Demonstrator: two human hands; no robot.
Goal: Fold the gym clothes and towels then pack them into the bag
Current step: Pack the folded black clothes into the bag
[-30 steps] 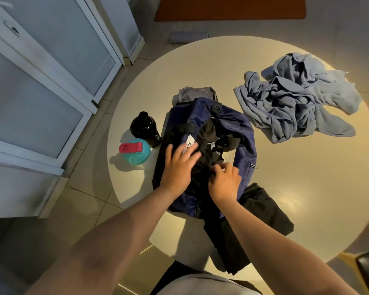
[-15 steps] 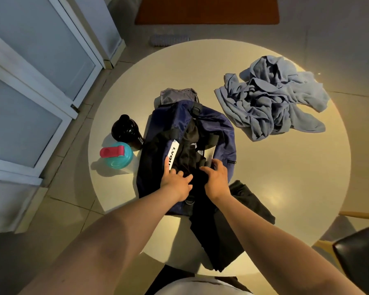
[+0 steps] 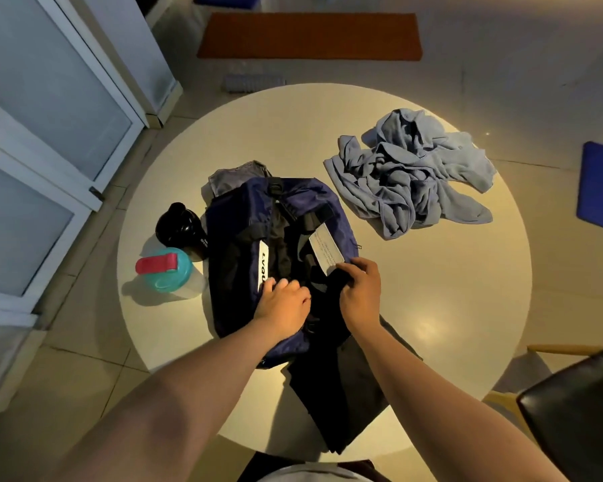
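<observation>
A round cream table [image 3: 432, 307] stands on a tiled floor, with a navy gym bag [image 3: 234, 273] lying open at its centre. The left hand [image 3: 281, 302] curls its fingers over the bag's near rim. The right hand [image 3: 359, 293] pinches a black garment [image 3: 345, 394] at the opening, and the rest of it trails over the table's near edge. A blue-grey towel [image 3: 408, 175] lies crumpled and unfolded, well apart. Packing looks barely begun.
</observation>
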